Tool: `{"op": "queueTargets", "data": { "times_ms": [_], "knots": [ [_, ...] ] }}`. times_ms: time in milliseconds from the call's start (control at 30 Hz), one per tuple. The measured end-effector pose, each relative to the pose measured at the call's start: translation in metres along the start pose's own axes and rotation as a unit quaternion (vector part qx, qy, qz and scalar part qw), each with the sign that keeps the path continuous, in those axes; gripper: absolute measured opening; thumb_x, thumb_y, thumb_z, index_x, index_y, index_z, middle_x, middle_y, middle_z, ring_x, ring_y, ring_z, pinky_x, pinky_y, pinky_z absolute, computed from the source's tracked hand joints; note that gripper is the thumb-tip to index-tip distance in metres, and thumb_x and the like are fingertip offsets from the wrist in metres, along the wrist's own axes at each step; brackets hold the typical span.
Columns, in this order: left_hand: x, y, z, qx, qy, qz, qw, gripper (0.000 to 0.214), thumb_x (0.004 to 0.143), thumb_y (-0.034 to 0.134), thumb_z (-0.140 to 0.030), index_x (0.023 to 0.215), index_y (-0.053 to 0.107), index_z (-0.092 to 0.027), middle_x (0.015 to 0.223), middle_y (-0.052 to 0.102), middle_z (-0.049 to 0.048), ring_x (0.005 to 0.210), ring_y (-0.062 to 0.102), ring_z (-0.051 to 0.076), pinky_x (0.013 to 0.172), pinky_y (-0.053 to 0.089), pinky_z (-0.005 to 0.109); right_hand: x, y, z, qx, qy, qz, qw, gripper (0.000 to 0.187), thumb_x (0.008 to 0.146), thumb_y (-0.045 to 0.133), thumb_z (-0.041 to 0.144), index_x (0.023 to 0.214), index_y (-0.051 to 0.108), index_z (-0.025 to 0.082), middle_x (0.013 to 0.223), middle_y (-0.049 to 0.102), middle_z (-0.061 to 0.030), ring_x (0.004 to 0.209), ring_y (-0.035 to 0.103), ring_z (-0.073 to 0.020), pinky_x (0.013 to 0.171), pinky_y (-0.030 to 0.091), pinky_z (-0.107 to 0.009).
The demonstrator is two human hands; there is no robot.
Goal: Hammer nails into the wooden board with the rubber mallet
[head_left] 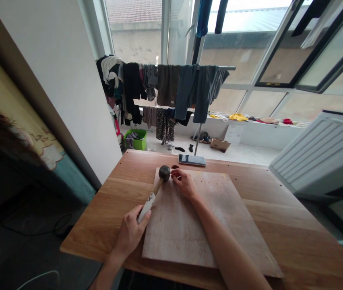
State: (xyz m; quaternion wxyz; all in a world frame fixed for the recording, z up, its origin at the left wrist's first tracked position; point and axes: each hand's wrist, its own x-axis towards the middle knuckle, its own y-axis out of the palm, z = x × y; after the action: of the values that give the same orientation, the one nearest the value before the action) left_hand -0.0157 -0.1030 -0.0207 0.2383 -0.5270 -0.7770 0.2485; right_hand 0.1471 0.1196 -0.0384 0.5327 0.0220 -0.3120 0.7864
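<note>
My left hand [132, 227] is closed around the whitish grip of a hammer [149, 204], whose dark rounded head points away from me. That head rests at or just above the far left part of a worn wooden board [183, 237]. Close beside it, my right hand [183, 182] has its thumb and fingertips pinched together near the board's far edge. What the pinch holds, if anything, is too small to make out. Several small dark dots mark the board to the right of this hand. A small dark round object [175, 166] sits just behind the fingertips, partly hidden.
The board lies on a wooden table [99, 225]. A phone [192, 160] lies near the table's far edge. Beyond are a drying rack with hanging clothes [186, 88], a green basket [141, 141] and a cardboard box [220, 145]. A white ribbed panel [313, 149] stands at right.
</note>
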Motion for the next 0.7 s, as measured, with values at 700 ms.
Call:
{"op": "queueTargets", "data": {
  "times_ms": [700],
  "knots": [
    [-0.0016, -0.0071, 0.0001, -0.036, -0.028, -0.009, 0.999, 0.044, 0.090, 0.052, -0.058, 0.091, 0.073, -0.020, 0.073, 0.072, 0.0027, 0.072, 0.066, 0.021, 0.063, 0.048, 0.024, -0.0005, 0.0037, 0.0085, -0.036, -0.006, 0.018, 0.999, 0.035, 0.082, 0.057, 0.010, 0.115, 0.058, 0.021, 0.089, 0.073, -0.0028, 0.082, 0.067, -0.0181, 0.080, 0.051, -0.031]
  ]
}}
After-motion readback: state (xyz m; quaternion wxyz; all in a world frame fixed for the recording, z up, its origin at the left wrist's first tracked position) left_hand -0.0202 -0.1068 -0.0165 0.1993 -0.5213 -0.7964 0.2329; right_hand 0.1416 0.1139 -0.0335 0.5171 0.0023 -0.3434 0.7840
